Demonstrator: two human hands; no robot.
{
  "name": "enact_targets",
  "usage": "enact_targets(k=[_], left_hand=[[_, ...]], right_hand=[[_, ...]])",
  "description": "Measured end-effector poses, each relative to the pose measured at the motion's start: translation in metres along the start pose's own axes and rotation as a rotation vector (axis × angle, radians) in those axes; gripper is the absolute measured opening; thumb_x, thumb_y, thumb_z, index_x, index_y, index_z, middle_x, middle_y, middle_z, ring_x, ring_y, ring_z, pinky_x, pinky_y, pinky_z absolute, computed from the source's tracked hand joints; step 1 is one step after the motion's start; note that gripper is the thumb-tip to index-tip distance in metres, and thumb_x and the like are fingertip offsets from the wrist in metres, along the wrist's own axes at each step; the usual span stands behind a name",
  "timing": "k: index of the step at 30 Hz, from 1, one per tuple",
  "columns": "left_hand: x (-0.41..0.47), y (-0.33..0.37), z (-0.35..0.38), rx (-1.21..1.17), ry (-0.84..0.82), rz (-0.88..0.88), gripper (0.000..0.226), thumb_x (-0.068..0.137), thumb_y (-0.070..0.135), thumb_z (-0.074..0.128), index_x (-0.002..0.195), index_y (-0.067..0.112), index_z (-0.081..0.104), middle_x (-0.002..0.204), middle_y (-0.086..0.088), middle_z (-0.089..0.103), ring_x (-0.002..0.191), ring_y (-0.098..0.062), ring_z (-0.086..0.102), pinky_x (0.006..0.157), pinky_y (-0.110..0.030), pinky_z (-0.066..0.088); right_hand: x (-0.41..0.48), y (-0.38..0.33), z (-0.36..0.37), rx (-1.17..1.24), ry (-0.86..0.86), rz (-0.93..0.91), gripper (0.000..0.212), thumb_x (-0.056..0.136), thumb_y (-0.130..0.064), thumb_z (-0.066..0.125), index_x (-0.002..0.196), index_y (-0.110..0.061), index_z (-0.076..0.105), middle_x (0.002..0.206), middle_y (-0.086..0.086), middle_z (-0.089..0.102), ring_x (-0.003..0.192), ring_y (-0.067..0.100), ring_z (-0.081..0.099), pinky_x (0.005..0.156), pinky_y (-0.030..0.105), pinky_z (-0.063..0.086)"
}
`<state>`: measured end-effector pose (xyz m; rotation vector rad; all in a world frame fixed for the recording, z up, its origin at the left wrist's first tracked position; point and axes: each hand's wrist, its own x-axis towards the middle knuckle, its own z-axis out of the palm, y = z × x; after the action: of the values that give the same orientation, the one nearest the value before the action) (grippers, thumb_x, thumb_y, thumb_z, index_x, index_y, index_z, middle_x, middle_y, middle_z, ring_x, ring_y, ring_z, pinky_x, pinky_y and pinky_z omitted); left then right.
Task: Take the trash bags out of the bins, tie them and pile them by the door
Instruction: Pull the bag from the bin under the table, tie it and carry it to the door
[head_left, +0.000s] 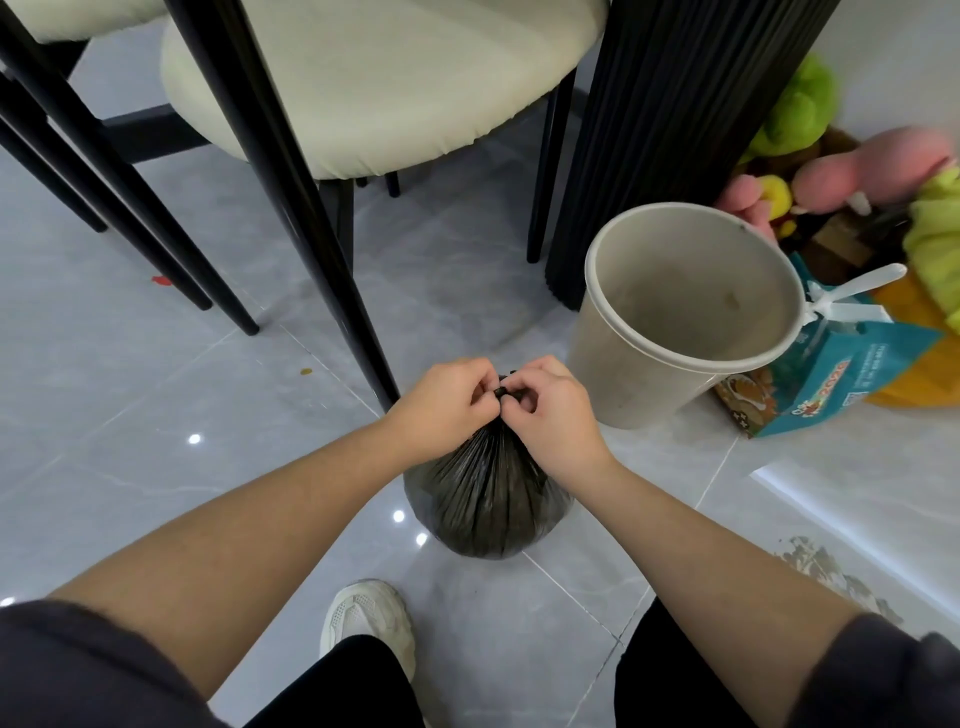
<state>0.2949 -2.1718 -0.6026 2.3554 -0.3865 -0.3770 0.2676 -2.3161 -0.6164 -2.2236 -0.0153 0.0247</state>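
A full black trash bag (488, 499) stands on the grey tiled floor in front of me, its top gathered into a tight neck. My left hand (447, 402) and my right hand (553, 415) both pinch the small black knot at the top of the bag, fingers curled around it. Just to the right, a beige round bin (618, 358) stands with no bag inside it, its bare inner wall and bottom showing.
Cream-seated chairs with thin black legs (291, 171) stand right behind the bag. A black ribbed table base (670, 119) rises behind the bin. Plush toys (852, 171) and a teal printed bag (841, 379) lie at the right. My white shoe (369, 623) is near the bag.
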Motion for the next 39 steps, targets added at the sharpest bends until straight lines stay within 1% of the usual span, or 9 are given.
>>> enact_targets(k=[7, 12, 19, 22, 25, 27, 31, 35, 39], left_hand=[[-0.003, -0.002, -0.004, -0.318, -0.158, -0.245, 0.017, 0.093, 0.011, 0.044, 0.082, 0.016, 0.056, 0.062, -0.004, 0.059, 0.056, -0.010, 0.058, 0.058, -0.021, 0.048], [-0.006, -0.004, -0.001, -0.243, -0.112, -0.198, 0.018, 0.094, 0.019, 0.050, 0.077, 0.020, 0.057, 0.060, 0.001, 0.061, 0.055, -0.008, 0.060, 0.058, -0.017, 0.045], [-0.010, -0.002, 0.005, -0.137, -0.002, -0.112, 0.003, 0.087, 0.017, 0.059, 0.085, 0.014, 0.059, 0.066, 0.006, 0.063, 0.059, -0.009, 0.066, 0.063, -0.019, 0.048], [-0.010, -0.004, 0.007, -0.083, 0.016, -0.128, 0.002, 0.087, 0.015, 0.058, 0.085, 0.015, 0.058, 0.064, 0.007, 0.063, 0.058, -0.008, 0.066, 0.060, -0.015, 0.047], [-0.008, -0.005, 0.008, -0.009, 0.012, -0.113, 0.003, 0.086, 0.013, 0.057, 0.086, 0.015, 0.059, 0.065, 0.006, 0.062, 0.062, -0.012, 0.065, 0.065, -0.023, 0.050], [-0.007, -0.006, 0.007, 0.050, 0.022, -0.067, 0.004, 0.085, 0.012, 0.057, 0.086, 0.015, 0.059, 0.070, 0.006, 0.060, 0.067, -0.015, 0.061, 0.065, -0.028, 0.049], [-0.002, -0.010, 0.004, 0.155, 0.047, 0.024, 0.007, 0.086, 0.012, 0.056, 0.090, 0.016, 0.060, 0.078, 0.009, 0.053, 0.071, -0.010, 0.052, 0.064, -0.023, 0.041], [-0.002, -0.010, 0.005, 0.081, 0.028, 0.001, 0.008, 0.087, 0.011, 0.056, 0.089, 0.016, 0.061, 0.074, 0.008, 0.058, 0.063, -0.010, 0.061, 0.065, -0.027, 0.051], [-0.002, -0.006, 0.008, -0.133, 0.035, -0.157, 0.009, 0.091, 0.011, 0.055, 0.086, 0.014, 0.062, 0.066, 0.005, 0.065, 0.056, -0.009, 0.067, 0.062, -0.023, 0.056]], right_hand=[[0.002, 0.001, 0.000, -0.013, 0.003, -0.038, 0.007, 0.079, -0.008, 0.064, 0.082, -0.014, 0.064, 0.086, -0.008, 0.050, 0.058, 0.009, 0.049, 0.064, 0.018, 0.042], [0.004, 0.004, 0.005, -0.077, -0.096, -0.013, 0.007, 0.080, -0.007, 0.057, 0.082, -0.009, 0.064, 0.090, -0.003, 0.052, 0.059, 0.007, 0.047, 0.064, 0.023, 0.040], [0.008, 0.005, 0.003, 0.024, -0.079, 0.123, 0.006, 0.082, -0.012, 0.061, 0.080, -0.017, 0.063, 0.090, -0.006, 0.051, 0.062, 0.003, 0.047, 0.061, 0.008, 0.034], [0.009, 0.007, 0.004, 0.034, -0.132, 0.158, 0.010, 0.084, -0.012, 0.060, 0.078, -0.020, 0.063, 0.093, -0.003, 0.055, 0.065, 0.004, 0.048, 0.069, 0.020, 0.038], [0.007, 0.005, 0.005, 0.130, -0.203, 0.253, 0.024, 0.087, -0.012, 0.056, 0.069, -0.029, 0.056, 0.086, 0.001, 0.055, 0.062, 0.006, 0.046, 0.074, 0.032, 0.042], [0.006, 0.003, 0.004, 0.160, -0.228, 0.297, 0.025, 0.089, -0.012, 0.053, 0.069, -0.026, 0.057, 0.082, 0.000, 0.054, 0.061, 0.007, 0.046, 0.069, 0.031, 0.043], [0.002, -0.006, 0.001, 0.255, -0.288, 0.359, 0.018, 0.092, -0.011, 0.047, 0.084, -0.001, 0.060, 0.070, 0.007, 0.048, 0.055, 0.014, 0.044, 0.048, 0.023, 0.041], [0.001, -0.004, -0.002, 0.341, -0.333, 0.404, 0.014, 0.093, -0.013, 0.047, 0.085, -0.010, 0.058, 0.072, 0.007, 0.047, 0.061, 0.011, 0.044, 0.050, 0.023, 0.037], [0.002, 0.002, 0.000, 0.317, -0.232, 0.363, 0.010, 0.092, -0.012, 0.052, 0.087, -0.014, 0.061, 0.071, -0.001, 0.057, 0.061, 0.006, 0.054, 0.049, 0.021, 0.045]])
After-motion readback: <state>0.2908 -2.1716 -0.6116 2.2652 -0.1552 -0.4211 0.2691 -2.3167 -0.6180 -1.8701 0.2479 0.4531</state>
